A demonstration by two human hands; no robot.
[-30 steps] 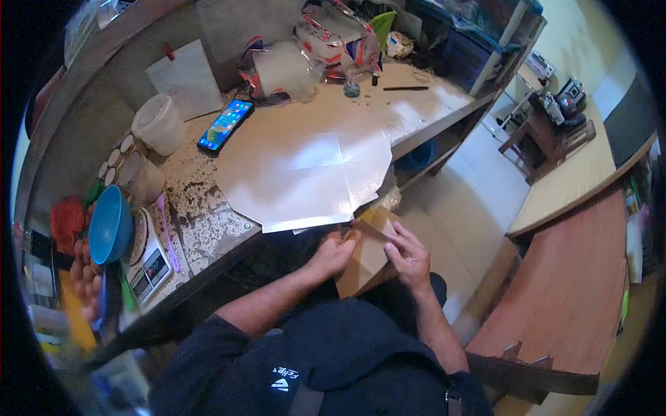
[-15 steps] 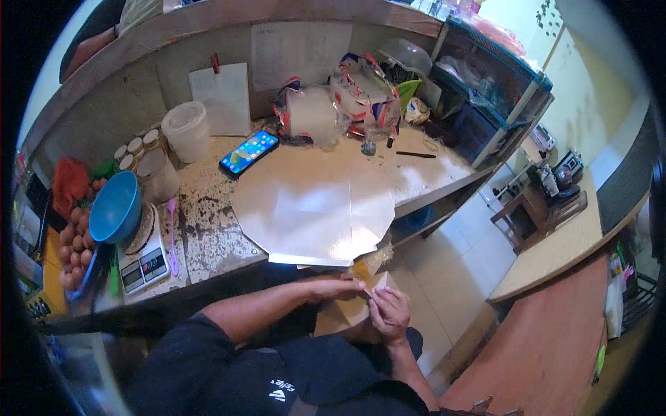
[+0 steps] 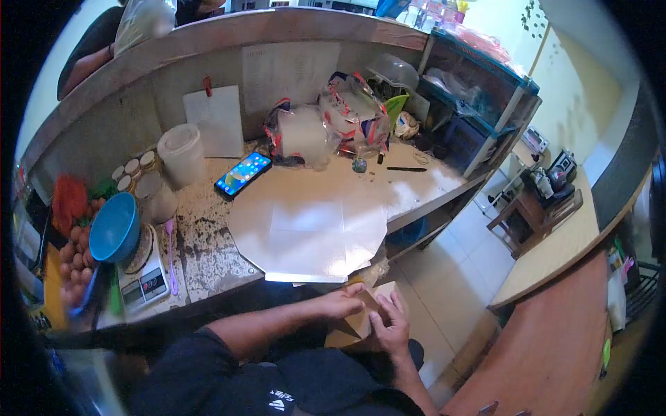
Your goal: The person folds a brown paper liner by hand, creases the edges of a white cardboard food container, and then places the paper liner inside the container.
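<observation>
Above my lap, a partly folded brown cardboard box (image 3: 360, 322) is between my two hands. My left hand (image 3: 341, 303) grips its left side, thumb and fingers pressed together on the card. On the other side, my right hand (image 3: 391, 323) pinches a raised panel, thumb on the near face and fingers behind. The box's underside is hidden by my hands and shirt. Just beyond, flat unfolded box blanks (image 3: 305, 236) with a shiny white face lie stacked at the counter's front edge.
A phone (image 3: 243, 175) lies behind the blanks. To the left are a kitchen scale (image 3: 144, 288), a blue bowl (image 3: 114, 227), a pink spoon (image 3: 171, 256), eggs (image 3: 75, 260) and a white tub (image 3: 182, 154). Plastic-wrapped packs (image 3: 302, 135) and a rack (image 3: 461, 114) stand behind. Another person's arm (image 3: 87, 69) shows top left.
My hands have shifted on the box, and a panel now stands raised between them. The right fingers have spread along it. The camera view has tilted slightly upward.
</observation>
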